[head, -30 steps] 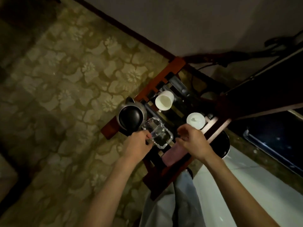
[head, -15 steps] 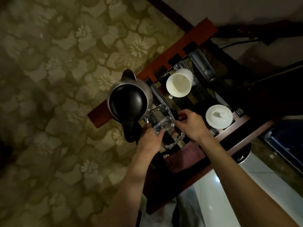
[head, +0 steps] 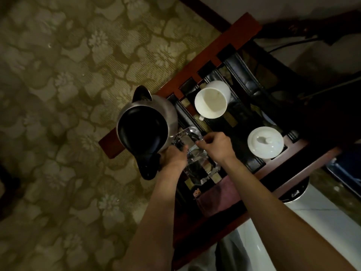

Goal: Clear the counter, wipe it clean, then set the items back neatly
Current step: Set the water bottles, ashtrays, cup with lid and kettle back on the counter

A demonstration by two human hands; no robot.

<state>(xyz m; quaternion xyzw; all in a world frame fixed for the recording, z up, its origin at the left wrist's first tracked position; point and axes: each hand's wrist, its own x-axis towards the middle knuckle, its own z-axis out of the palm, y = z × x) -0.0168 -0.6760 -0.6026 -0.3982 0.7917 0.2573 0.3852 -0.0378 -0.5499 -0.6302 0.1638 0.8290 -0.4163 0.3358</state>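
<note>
1. While I stand over it, the dark slatted tray table with its red-brown wooden frame point(head: 242, 26) fills more of my view than it did 1 second ago, because I have leaned in closer; it is the counter I must clear, and everything is still on it.
2. The round steel kettle with a black lid and handle point(head: 144, 132) sits at the table's left edge, touching or just beside the glass piece, so it could get knocked.
3. The clear, square-cornered glass dish point(head: 197, 165) is what I am working on. Half a second ago my hands were closing in; now both are on it.
4. The white ceramic mug point(head: 212, 100) stands open-mouthed further back, untouched.
5. The white domed ceramic lid on its cup point(head: 265, 142) sits to the right, also untouched.
6. The folded purple cloth point(head: 216, 196) lies nearest me, ready for wiping.
7. My right hand point(head: 216, 146) pinches the dish's far rim with curled fingers.
8. My left hand point(head: 172, 155) grips its near-left side, fingers narrow around the glass. I judge the clearing has only begun, and this lift is the 1st removal.
</note>
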